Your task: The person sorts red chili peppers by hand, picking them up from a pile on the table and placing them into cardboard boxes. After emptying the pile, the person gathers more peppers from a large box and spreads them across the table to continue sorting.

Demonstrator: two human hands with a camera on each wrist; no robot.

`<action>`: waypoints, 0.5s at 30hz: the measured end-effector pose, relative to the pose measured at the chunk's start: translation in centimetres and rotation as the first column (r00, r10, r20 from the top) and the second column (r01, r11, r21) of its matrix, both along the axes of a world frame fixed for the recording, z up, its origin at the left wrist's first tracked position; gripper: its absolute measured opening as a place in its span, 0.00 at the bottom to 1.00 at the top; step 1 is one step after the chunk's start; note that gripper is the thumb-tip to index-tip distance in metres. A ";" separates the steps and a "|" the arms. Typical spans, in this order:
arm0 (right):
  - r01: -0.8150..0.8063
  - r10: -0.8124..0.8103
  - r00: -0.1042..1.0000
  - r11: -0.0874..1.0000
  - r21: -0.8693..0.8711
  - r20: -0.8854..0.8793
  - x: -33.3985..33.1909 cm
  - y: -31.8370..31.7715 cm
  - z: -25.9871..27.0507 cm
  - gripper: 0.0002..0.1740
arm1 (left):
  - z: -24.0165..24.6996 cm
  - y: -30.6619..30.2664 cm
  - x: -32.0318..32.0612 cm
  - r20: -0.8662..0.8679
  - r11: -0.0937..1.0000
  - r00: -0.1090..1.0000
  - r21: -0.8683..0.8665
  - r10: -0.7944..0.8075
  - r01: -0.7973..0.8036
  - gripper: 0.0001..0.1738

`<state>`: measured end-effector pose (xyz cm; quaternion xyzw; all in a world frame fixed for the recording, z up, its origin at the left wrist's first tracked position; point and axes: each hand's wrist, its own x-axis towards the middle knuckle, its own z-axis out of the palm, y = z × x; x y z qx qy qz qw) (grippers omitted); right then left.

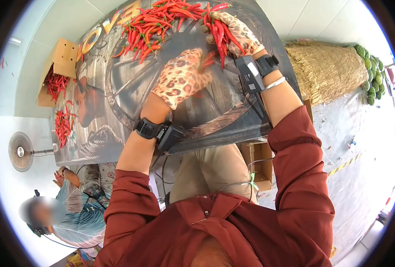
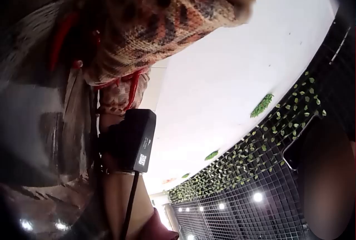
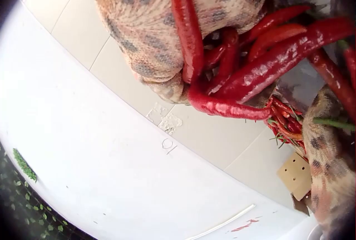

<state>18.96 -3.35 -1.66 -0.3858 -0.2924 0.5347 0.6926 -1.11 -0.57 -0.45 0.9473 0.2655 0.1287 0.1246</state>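
Observation:
Both hands wear leopard-print gloves and work over the table. My right hand (image 1: 239, 33), at the table's far side, grips a bunch of red chili peppers (image 1: 219, 33); in the right wrist view, long glossy chilies (image 3: 267, 73) stick out from under its curled fingers. My left hand (image 1: 182, 75), blurred, is lower and to the left, with a red chili (image 1: 209, 58) at its fingers. The left wrist view shows a red chili (image 2: 61, 40) beside the gloved fingers, which are mostly in shadow. A big pile of red chilies (image 1: 150, 29) lies left of the right hand.
A cardboard box (image 1: 64, 58) with chilies stands at the table's left end, beside a smaller chili heap (image 1: 64, 124). Another person (image 1: 79, 213) sits at lower left near a fan (image 1: 20, 151). A straw-covered stack (image 1: 326, 71) and green melons (image 1: 375, 75) are to the right.

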 end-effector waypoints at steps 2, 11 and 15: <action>0.012 -0.012 0.999 1.000 0.005 -0.042 -0.2 0.0 0.0 0.18 | -0.2 0.0 0.0 0.001 1.000 1.000 0.021 0.011 -0.011 0.31; -0.064 0.074 0.987 0.995 0.072 -0.143 -0.3 0.1 0.0 0.16 | 0.2 3.7 -0.5 0.309 0.820 0.902 -0.566 0.300 -0.079 0.13; -0.190 0.192 0.979 0.981 0.033 -0.071 0.2 0.3 -0.2 0.19 | -2.1 7.2 -1.3 0.575 0.802 0.740 -0.592 0.348 0.083 0.09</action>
